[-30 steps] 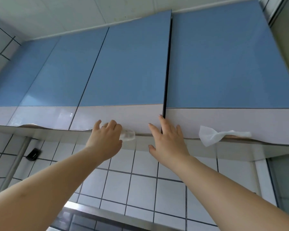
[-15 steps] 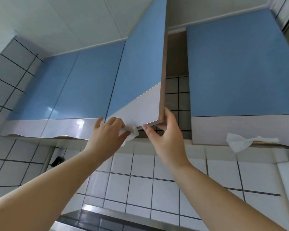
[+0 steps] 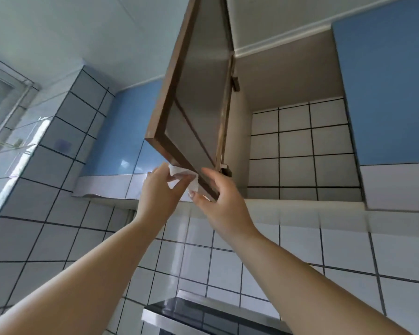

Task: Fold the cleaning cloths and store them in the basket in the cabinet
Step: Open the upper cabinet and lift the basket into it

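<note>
The wall cabinet (image 3: 298, 151) stands open above me, its inside showing white tiles at the back and no basket from this low angle. Its door (image 3: 198, 112) swings out toward me, brown-framed inner face showing. My left hand (image 3: 159, 192) is shut on a white cleaning cloth (image 3: 182, 176) just under the door's bottom corner. My right hand (image 3: 221, 199) touches the door's lower edge, thumb beneath and fingers up the inner face.
Closed blue cabinet doors (image 3: 387, 83) flank the open one on both sides. White tiled wall runs below. A black and steel appliance top (image 3: 203, 313) sits low centre. A window frame (image 3: 0, 97) is at far left.
The cabinet door has swung from closed to wide open, pulled by my right hand. My left hand stayed beneath it with the cloth. My view tilted up and left.
</note>
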`<state>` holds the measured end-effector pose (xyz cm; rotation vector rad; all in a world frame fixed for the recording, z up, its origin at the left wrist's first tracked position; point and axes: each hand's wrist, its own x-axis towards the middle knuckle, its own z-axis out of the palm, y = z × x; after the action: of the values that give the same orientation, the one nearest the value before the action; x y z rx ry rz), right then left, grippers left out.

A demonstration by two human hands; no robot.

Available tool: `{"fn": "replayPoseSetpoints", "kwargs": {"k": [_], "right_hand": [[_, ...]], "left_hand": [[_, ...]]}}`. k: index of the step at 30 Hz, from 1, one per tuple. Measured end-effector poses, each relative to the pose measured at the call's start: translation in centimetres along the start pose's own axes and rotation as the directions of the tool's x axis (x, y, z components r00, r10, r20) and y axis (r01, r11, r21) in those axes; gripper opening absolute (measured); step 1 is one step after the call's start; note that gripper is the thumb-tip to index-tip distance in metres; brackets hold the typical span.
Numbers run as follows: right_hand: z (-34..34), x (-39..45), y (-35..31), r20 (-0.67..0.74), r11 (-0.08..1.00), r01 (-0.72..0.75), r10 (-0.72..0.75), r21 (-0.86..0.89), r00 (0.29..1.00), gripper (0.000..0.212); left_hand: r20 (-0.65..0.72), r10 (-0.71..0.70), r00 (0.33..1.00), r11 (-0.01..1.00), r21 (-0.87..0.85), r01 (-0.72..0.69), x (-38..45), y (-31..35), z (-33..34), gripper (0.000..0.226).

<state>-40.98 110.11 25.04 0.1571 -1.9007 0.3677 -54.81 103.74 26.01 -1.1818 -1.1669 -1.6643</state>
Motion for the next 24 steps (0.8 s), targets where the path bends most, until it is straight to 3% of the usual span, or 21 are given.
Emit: {"fn": "replayPoseSetpoints", "kwargs": {"k": [10, 21, 24], "right_hand": [[7.5, 2.2, 0.9, 0.024, 0.959, 0.010, -0.003, -0.282, 1.000, 0.063], [8.8, 2.8, 1.9, -0.039, 0.975, 0.022, -0.032, -0.220, 0.999, 0.063], [8.0, 2.3, 2.0, -0.022, 0.974, -0.001, -0.004, -0.227, 1.000, 0.066]], "left_hand": [[-0.011, -0.159, 0.987, 0.962, -0.227, 0.152, 0.9, -4.5, -2.4, 0.009], [0.007, -0.137, 0.991, 0.956, -0.260, 0.134, 1.5, -5.4, -2.5, 0.016], [-0.001, -0.159, 0.987, 0.954, -0.260, 0.153, 1.2, -5.0, -2.7, 0.005]]}}
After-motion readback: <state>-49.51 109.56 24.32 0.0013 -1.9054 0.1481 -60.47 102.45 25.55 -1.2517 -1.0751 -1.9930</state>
